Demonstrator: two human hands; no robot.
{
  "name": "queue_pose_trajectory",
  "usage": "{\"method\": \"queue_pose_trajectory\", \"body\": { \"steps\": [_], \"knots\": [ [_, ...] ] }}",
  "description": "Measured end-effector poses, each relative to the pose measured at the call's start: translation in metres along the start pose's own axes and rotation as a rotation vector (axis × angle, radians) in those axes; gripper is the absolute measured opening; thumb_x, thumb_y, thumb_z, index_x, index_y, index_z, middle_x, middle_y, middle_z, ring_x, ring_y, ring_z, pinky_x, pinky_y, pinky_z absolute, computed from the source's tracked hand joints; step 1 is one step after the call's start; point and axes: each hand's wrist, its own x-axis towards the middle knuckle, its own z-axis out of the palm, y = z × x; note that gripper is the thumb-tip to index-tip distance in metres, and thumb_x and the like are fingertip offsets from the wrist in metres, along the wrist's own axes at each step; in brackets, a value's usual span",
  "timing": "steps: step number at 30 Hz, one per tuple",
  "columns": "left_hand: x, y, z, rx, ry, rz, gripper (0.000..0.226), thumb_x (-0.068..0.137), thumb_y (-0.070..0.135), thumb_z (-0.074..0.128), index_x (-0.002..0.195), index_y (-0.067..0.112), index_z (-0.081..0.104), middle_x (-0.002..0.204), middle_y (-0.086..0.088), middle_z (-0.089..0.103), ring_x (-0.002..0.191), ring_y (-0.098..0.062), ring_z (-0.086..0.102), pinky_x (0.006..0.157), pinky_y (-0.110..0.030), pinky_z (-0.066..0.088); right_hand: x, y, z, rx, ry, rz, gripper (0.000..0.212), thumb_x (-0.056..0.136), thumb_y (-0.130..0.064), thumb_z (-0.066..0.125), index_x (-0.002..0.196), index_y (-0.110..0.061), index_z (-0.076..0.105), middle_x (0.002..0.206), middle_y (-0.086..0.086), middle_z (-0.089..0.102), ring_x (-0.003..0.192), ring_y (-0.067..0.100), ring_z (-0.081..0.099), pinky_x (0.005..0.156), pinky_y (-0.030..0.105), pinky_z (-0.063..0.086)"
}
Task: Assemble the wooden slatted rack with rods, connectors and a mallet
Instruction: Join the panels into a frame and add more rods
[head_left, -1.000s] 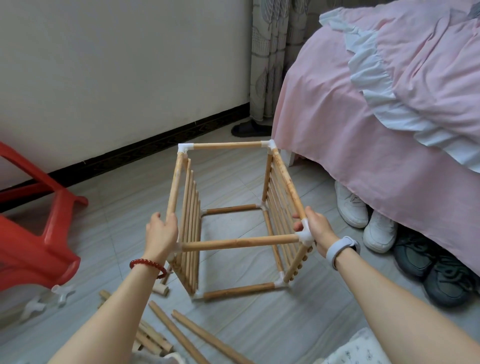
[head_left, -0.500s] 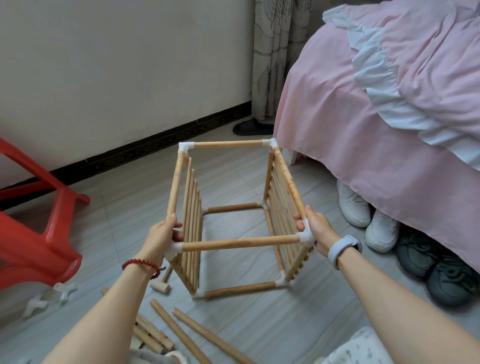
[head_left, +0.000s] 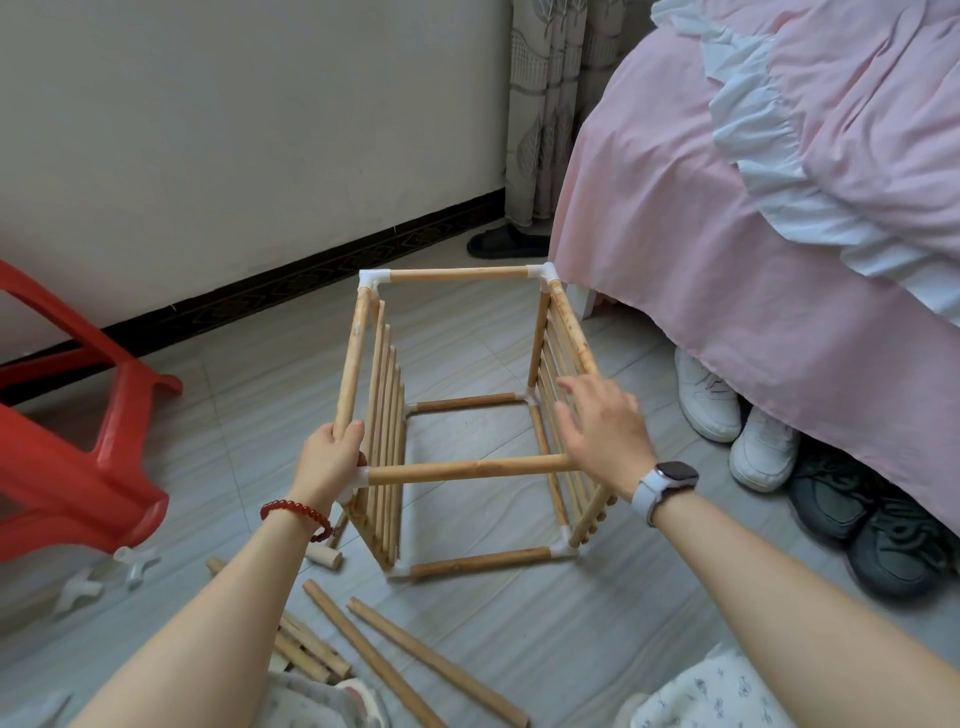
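On the pale tiled floor (head_left: 260, 395) beside a bed draped in pink bedding (head_left: 727, 218), we see a wooden slatted rack (head_left: 467, 415) standing as an open box frame — round rods joined at the corners by white connectors, with slatted panels on its left and right sides. Our left hand (head_left: 330, 457) grips the near end of the top left rod, fingers curled round it just above the white corner connector (head_left: 359, 477). Our right hand (head_left: 605, 431) is open, fingers spread and relaxed, hovering over the near right corner of the frame; we cannot tell whether it touches the wood. A white smartwatch (head_left: 667, 480) sits on the right wrist and a red bead bracelet (head_left: 296, 512) on the left.

Loose rods (head_left: 410, 660) lie on the floor in front of the rack, near our knees. A small wooden mallet (head_left: 324, 556) rests just behind the left forearm. Two spare white connectors (head_left: 106, 574) lie further left, beside an overturned red plastic stool (head_left: 78, 457). White sneakers (head_left: 727, 415) and dark sneakers (head_left: 872, 525) are tucked under the bed — a dark slipper (head_left: 506, 241) lies by the curtain.
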Motion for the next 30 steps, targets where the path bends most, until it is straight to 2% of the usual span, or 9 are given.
{"method": "queue_pose_trajectory", "body": {
  "steps": [2, 4, 5, 10, 15, 21, 26, 28, 30],
  "knots": [
    [-0.001, 0.000, 0.001, 0.034, 0.013, 0.015, 0.030, 0.100, 0.033, 0.042, 0.087, 0.008, 0.053, 0.070, -0.006, 0.052, 0.067, -0.020, 0.050, 0.063, -0.030, 0.042, -0.006, -0.023, 0.007, -0.027, -0.200, -0.202, 0.042, 0.098, -0.042, 0.038, 0.135, -0.023, 0.044, 0.118, -0.006, 0.057, 0.112, 0.012, 0.051, 0.100, 0.035, 0.038],
    [-0.001, 0.001, 0.003, 0.054, 0.018, 0.026, 0.032, 0.100, 0.034, 0.041, 0.079, 0.012, 0.050, 0.069, -0.005, 0.051, 0.066, -0.019, 0.049, 0.064, -0.031, 0.043, -0.013, -0.040, 0.020, -0.167, -0.369, -0.310, 0.047, 0.095, -0.053, 0.037, 0.133, -0.025, 0.042, 0.115, -0.006, 0.060, 0.103, 0.015, 0.057, 0.089, 0.034, 0.046],
    [-0.002, 0.001, 0.003, 0.061, 0.026, 0.032, 0.033, 0.100, 0.034, 0.040, 0.076, 0.013, 0.049, 0.068, -0.004, 0.050, 0.065, -0.018, 0.048, 0.063, -0.031, 0.042, -0.015, -0.046, 0.027, -0.247, -0.392, -0.339, 0.048, 0.094, -0.057, 0.036, 0.128, -0.024, 0.043, 0.112, -0.005, 0.061, 0.098, 0.018, 0.060, 0.082, 0.035, 0.048],
    [-0.002, 0.001, 0.005, 0.101, 0.054, 0.033, 0.035, 0.100, 0.033, 0.039, 0.072, 0.014, 0.046, 0.066, -0.003, 0.048, 0.060, -0.016, 0.046, 0.056, -0.028, 0.039, -0.010, -0.047, 0.029, -0.302, -0.371, -0.393, 0.039, 0.096, -0.055, 0.033, 0.108, -0.020, 0.046, 0.088, -0.001, 0.063, 0.078, 0.025, 0.059, 0.063, 0.033, 0.040],
    [0.002, 0.001, 0.006, 0.128, 0.028, 0.027, 0.033, 0.100, 0.034, 0.040, 0.078, 0.011, 0.048, 0.069, -0.004, 0.048, 0.061, -0.015, 0.046, 0.054, -0.026, 0.040, -0.001, -0.048, 0.017, -0.230, -0.475, -0.398, 0.035, 0.095, -0.055, 0.037, 0.104, -0.024, 0.049, 0.062, -0.009, 0.042, 0.062, 0.018, 0.044, 0.059, 0.031, 0.032],
    [0.006, 0.002, 0.004, 0.145, 0.019, 0.042, 0.032, 0.100, 0.035, 0.040, 0.085, 0.009, 0.050, 0.070, -0.003, 0.049, 0.062, -0.015, 0.048, 0.055, -0.026, 0.041, 0.002, -0.047, 0.019, -0.222, -0.498, -0.390, 0.038, 0.097, -0.053, 0.031, 0.106, -0.023, 0.052, 0.072, -0.007, 0.051, 0.064, 0.015, 0.048, 0.060, 0.031, 0.038],
    [0.004, 0.001, 0.011, 0.175, 0.102, 0.058, 0.037, 0.099, 0.037, 0.041, 0.072, 0.013, 0.046, 0.064, -0.002, 0.047, 0.058, -0.017, 0.047, 0.053, -0.028, 0.040, 0.003, -0.046, 0.017, -0.207, -0.545, -0.403, 0.030, 0.094, -0.053, 0.041, 0.097, -0.024, 0.047, 0.066, -0.011, 0.043, 0.060, 0.010, 0.042, 0.058, 0.029, 0.032],
    [0.002, 0.002, 0.013, 0.200, 0.111, 0.056, 0.037, 0.099, 0.039, 0.041, 0.078, 0.010, 0.049, 0.066, -0.002, 0.048, 0.060, -0.018, 0.048, 0.053, -0.029, 0.041, 0.005, -0.049, 0.018, -0.212, -0.546, -0.409, 0.032, 0.091, -0.057, 0.044, 0.088, -0.026, 0.044, 0.071, -0.009, 0.045, 0.064, 0.013, 0.045, 0.057, 0.028, 0.031],
    [0.003, 0.000, 0.013, 0.208, 0.108, 0.061, 0.037, 0.099, 0.040, 0.040, 0.085, 0.007, 0.051, 0.067, -0.003, 0.050, 0.066, -0.022, 0.052, 0.061, -0.033, 0.046, 0.008, -0.057, 0.026, -0.171, -0.578, -0.405, 0.035, 0.092, -0.059, 0.041, 0.085, -0.025, 0.045, 0.069, -0.008, 0.047, 0.062, 0.013, 0.044, 0.055, 0.027, 0.032]
  ]
}}
